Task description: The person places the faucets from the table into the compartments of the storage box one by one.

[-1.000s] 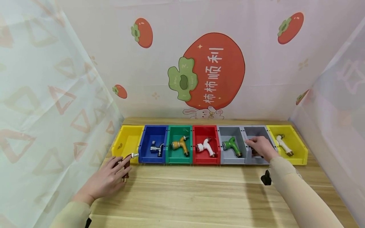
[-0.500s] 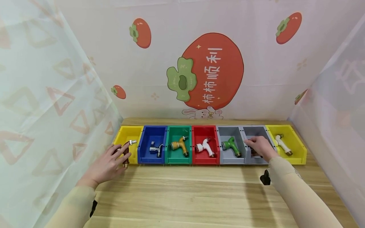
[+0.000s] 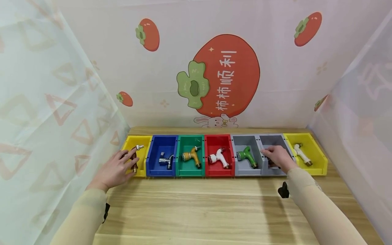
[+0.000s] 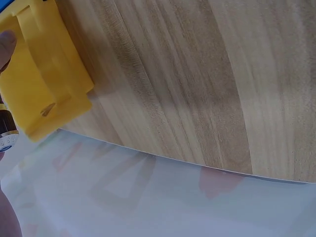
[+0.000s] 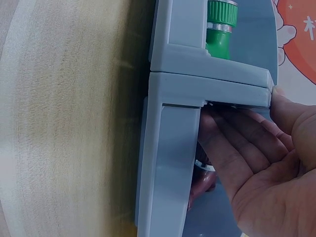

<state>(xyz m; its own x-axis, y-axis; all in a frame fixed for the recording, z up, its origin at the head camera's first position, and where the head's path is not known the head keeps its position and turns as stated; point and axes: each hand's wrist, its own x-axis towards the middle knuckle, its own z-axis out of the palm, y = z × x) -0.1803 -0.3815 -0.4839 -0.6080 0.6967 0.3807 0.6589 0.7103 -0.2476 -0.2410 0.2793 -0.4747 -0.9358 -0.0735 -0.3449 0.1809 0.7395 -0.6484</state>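
My left hand [image 3: 113, 170] holds a dark red-brown faucet [image 3: 134, 166] with a silver spout tip over the leftmost yellow bin [image 3: 143, 156]. In the left wrist view only a thumb and the knob end of that faucet [image 4: 7, 129] show at the left edge. My right hand [image 3: 278, 157] grips the side wall of the right-hand grey bin [image 3: 274, 172], thumb at the rim and fingers inside. Beneath those fingers lies another dark red-brown faucet [image 5: 200, 182], mostly hidden in the head view.
Between the hands, bins hold a chrome faucet [image 3: 165, 161], a yellow faucet [image 3: 192, 156], a white faucet [image 3: 219, 158] and a green faucet [image 3: 247, 157]. A cream faucet [image 3: 302, 154] lies in the rightmost yellow bin [image 3: 318, 158]. Printed cloth walls [image 3: 101, 41] enclose the wooden table [image 3: 196, 211].
My left hand has carried the faucet forward and slightly right, from in front of the left yellow bin to over it. The right hand keeps its hold on the grey bin.
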